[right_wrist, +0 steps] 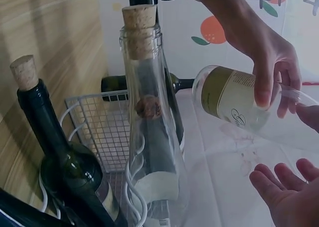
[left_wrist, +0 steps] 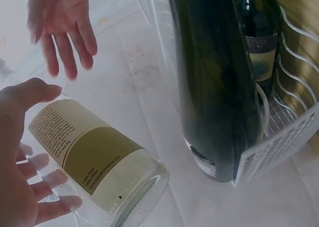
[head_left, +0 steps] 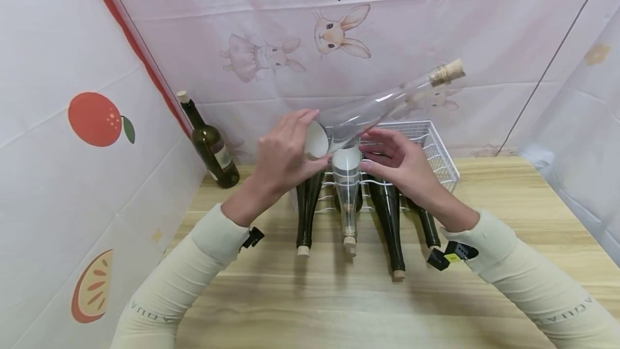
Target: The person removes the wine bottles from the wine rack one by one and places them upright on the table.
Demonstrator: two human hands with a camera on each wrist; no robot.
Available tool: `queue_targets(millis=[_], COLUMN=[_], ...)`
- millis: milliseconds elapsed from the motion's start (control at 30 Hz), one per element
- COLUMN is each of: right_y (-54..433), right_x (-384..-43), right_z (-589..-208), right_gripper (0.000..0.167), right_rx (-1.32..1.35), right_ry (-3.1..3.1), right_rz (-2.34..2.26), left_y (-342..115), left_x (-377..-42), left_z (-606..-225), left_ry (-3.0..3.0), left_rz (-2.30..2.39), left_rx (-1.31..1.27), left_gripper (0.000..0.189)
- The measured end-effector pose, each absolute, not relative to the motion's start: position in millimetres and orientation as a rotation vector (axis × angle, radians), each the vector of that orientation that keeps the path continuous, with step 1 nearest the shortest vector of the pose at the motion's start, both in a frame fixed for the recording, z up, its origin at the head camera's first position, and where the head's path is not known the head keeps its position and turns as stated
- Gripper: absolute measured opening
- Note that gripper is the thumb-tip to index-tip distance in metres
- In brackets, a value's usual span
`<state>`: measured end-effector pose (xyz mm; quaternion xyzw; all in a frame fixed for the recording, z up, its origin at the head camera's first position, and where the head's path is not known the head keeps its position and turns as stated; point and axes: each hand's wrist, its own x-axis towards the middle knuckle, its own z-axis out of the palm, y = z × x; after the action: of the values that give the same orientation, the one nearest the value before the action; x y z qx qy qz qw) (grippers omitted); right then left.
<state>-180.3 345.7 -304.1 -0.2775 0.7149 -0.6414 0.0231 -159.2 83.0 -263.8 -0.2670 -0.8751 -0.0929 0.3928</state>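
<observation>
My left hand (head_left: pixel 288 152) grips a clear glass bottle (head_left: pixel 375 109) by its lower body, over the back of a white wire rack (head_left: pixel 444 163). The corked neck tilts up to the right; a cream and olive label (left_wrist: pixel 99 152) shows in the left wrist view. Close by the bottle's right side is my right hand (head_left: pixel 404 163), its fingers spread and relaxed, holding nothing. Below the hands, another clear bottle (right_wrist: pixel 159 162) lies in the rack, neck toward me. Dark green bottles lie on both sides of it, including a left one (head_left: pixel 308 209) and a longer one (head_left: pixel 387 220).
A dark corked bottle (head_left: pixel 210 147) stands on the wooden table (head_left: pixel 290 306) left of the rack, near the left wall. A pink printed sheet (head_left: pixel 194 58) covers the wall behind. Bottle necks stick out past the rack's front.
</observation>
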Motion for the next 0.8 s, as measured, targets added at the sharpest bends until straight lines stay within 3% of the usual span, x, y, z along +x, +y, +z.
queue_targets(millis=[333, 800], right_y=[347, 354], right_x=[-186, -210], right_z=[-318, -348], right_gripper=[0.061, 0.064], right_rx=[-0.975, -1.652], right_ry=[2.402, 2.885], right_rz=[-1.844, -1.407], left_y=[66, 36], left_x=[-163, -178], left_z=[-274, -294], left_ry=[-2.256, -2.269], left_rz=[-0.311, -0.433], left_rx=[-0.603, -0.378], left_gripper=[0.083, 0.087])
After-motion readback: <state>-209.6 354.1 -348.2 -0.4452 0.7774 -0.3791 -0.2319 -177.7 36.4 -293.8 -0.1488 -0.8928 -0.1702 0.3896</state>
